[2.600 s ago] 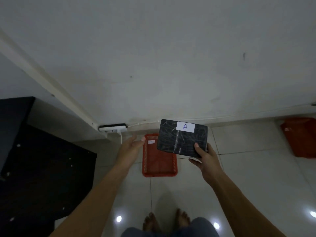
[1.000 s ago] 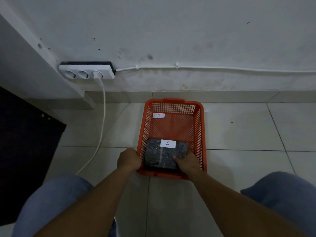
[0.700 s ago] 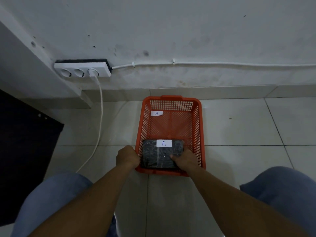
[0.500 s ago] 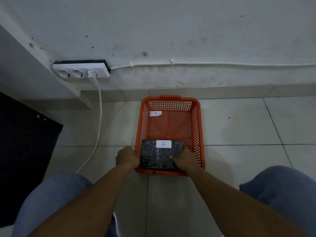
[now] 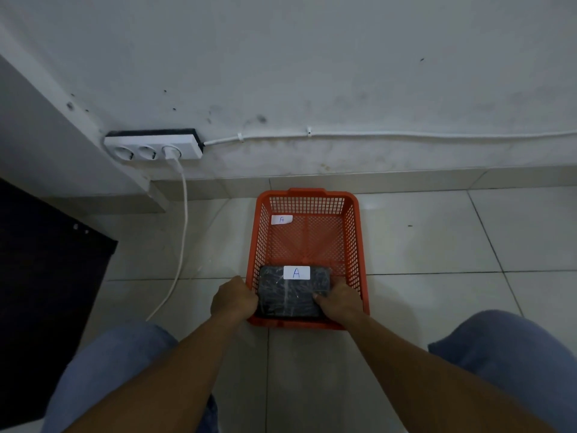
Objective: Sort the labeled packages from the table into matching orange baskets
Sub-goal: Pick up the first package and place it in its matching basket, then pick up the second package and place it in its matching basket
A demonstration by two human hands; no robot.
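Black package (image 5: 292,292) marked A lies at the near end of the orange basket (image 5: 354,232). Right hand (image 5: 338,303) fingers clamp its right edge; left hand (image 5: 232,300) grips the basket's near-left rim.

Orange basket (image 5: 307,210) sits on the tiled floor, far end close to the wall skirting: rectangular, mesh walls and mesh bottom, solid rim, small handle tab on the far rim. White tag marked "A" (image 5: 281,219) on the inside, far-left corner. Package (image 5: 292,296) lies flat on the basket bottom at the near end, spanning most of the width: dark, rectangular, wrapped in glossy clear film, with a strip of tape running near-to-far across its top. Its white label (image 5: 296,272), "A" in blue, is at the far edge, centred, facing up. Far half of the basket holds only the tag.
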